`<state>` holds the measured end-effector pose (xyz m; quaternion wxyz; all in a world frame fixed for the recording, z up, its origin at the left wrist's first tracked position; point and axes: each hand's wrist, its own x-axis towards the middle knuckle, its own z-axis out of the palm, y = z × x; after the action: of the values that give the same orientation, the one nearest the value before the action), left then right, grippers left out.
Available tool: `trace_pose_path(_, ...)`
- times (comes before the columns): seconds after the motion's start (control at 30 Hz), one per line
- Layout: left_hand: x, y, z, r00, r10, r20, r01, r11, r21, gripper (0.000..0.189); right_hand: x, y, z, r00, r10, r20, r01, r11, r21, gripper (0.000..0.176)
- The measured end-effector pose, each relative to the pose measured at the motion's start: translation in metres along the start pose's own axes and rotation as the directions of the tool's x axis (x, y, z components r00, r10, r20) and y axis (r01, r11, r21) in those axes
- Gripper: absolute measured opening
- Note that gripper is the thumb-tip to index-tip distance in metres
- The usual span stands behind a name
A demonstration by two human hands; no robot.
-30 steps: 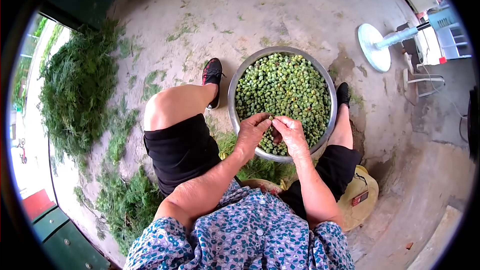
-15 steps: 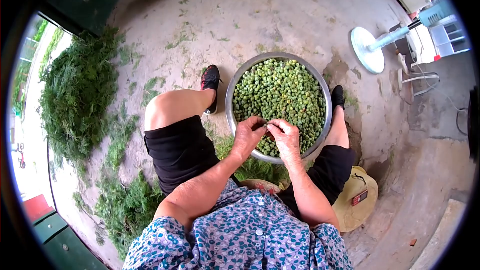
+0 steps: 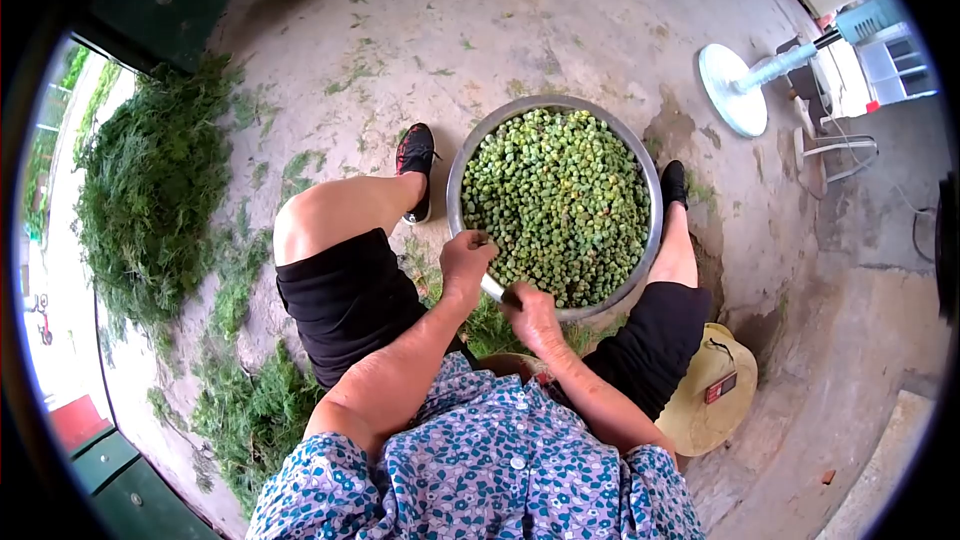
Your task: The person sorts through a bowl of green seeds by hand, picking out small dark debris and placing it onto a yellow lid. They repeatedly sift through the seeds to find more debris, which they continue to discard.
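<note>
From my remote post I saw the green berries [image 3: 570,190] inside the metal basin [image 3: 548,101]. Doing this well called for light fingertips close above them. The left hand [image 3: 465,262] and right hand [image 3: 530,316], meeting earlier, had parted near the rim, both curled; I couldn't tell whether either held anything.
</note>
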<state>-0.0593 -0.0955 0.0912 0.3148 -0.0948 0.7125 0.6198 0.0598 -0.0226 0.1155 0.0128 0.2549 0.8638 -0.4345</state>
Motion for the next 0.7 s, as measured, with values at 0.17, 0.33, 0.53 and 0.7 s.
trace_pose_path(0.17,0.003,-0.002,0.000,0.997,-0.074,0.017,0.075,0.995,-0.062,0.028,-0.011,0.013,0.022,0.977,-0.024,0.213,0.028,0.999,-0.017,0.015)
trace_pose_path(0.33,-0.002,0.006,-0.004,0.993,-0.115,0.026,0.118,0.985,-0.125,0.024,-0.006,0.038,0.021,0.996,0.006,0.084,0.009,0.984,-0.177,0.024)
trace_pose_path(0.53,-0.005,0.010,-0.012,0.945,-0.326,-0.034,0.322,0.942,-0.093,0.028,0.002,0.073,0.020,0.721,0.692,0.000,-0.462,0.482,0.744,0.033)
trace_pose_path(0.7,-0.005,0.010,-0.015,0.933,-0.358,-0.031,0.355,0.931,-0.087,0.025,0.007,0.065,0.015,0.593,0.800,0.094,-0.464,0.244,0.852,0.055)
